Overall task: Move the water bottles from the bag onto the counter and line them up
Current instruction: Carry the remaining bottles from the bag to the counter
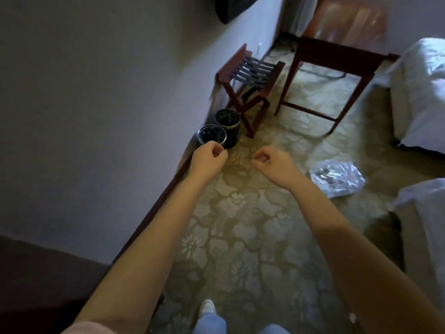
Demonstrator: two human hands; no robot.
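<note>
A clear plastic bag point(337, 178) lies crumpled on the patterned carpet to the right, and its contents are too blurred to make out. My left hand point(208, 159) and my right hand point(273, 165) are held out in front of me above the carpet, both loosely curled with nothing in them. The bag is well right of my right hand. A dark counter corner point(36, 273) shows at the lower left. No water bottle can be picked out.
Two round black bins point(212, 137) point(227, 120) stand by the wall beyond my left hand. A wooden luggage rack point(250, 73) and a wooden table point(337, 59) stand further back. White bedding point(423, 92) fills the right side. My shoe point(207, 307) is below.
</note>
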